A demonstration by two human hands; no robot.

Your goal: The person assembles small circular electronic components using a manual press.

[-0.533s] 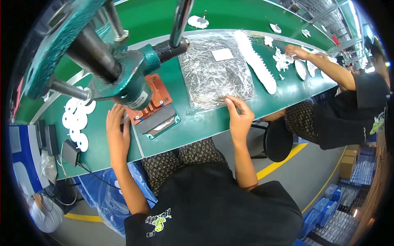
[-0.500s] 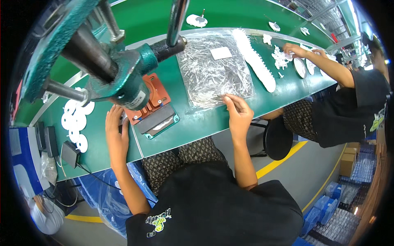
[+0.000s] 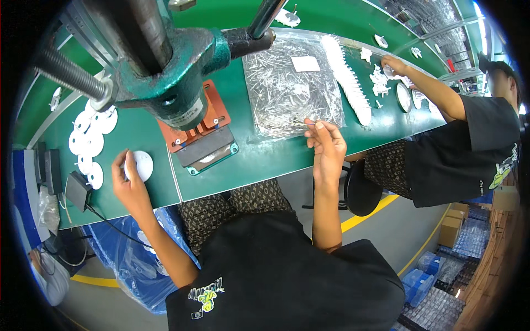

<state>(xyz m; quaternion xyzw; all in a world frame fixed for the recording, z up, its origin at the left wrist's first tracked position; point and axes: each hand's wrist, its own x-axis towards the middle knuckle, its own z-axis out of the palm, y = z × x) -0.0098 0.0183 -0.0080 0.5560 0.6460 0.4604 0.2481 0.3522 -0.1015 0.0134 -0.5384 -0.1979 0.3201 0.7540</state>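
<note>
Left of the press, my left hand (image 3: pixel 130 179) grips the left edge of a white plastic disc (image 3: pixel 144 166) between thumb and fingers. My right hand (image 3: pixel 328 144) pinches a thin metal pin (image 3: pixel 309 123) at the near right corner of a clear plastic bag (image 3: pixel 276 107) full of such pins. Between my hands stands a green press head (image 3: pixel 176 94), over an orange fixture (image 3: pixel 215 110) with a dark grey block (image 3: pixel 205 148) at its front. What lies under the press head is hidden.
More white discs (image 3: pixel 94 144) lie at the left, beside a black power adapter (image 3: pixel 78 188). A long row of white parts (image 3: pixel 349 83) runs right of the bag. A co-worker (image 3: pixel 464 138) handles white parts at the far right. Blue plastic sheeting (image 3: pixel 130 259) hangs below the table's left edge.
My left hand has moved left, away from the press fixture, and a white disc now shows in it. My right hand has turned slightly at the bag's corner, and the pin shows more plainly.
</note>
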